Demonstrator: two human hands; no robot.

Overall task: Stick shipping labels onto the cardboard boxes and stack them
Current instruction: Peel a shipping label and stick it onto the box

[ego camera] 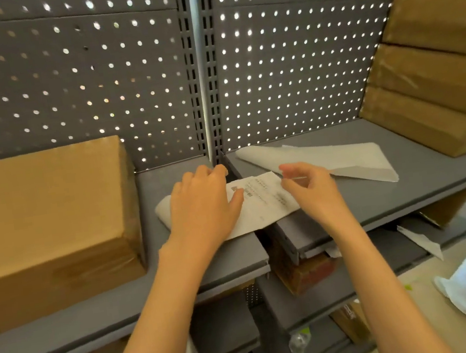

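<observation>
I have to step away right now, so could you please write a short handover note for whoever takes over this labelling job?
Left hand: flat, pressing the printed label sheet onto the grey shelf.
Right hand: fingers pinched at the sheet's right corner, apparently starting a peel.
Single cardboard box on the shelf at left, no label visible on it.
Stacked boxes at far right.
White sheets lie behind the hands.
Left: peel the label, stick it on the box, stack.

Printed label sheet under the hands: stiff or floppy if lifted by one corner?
Probably floppy: the label sheet is thin paper, overhanging the shelf edge at the gap. Likely very light; the left hand lies flat on it. Right hand pinches near its corner, so peeling likely curls it.
</observation>
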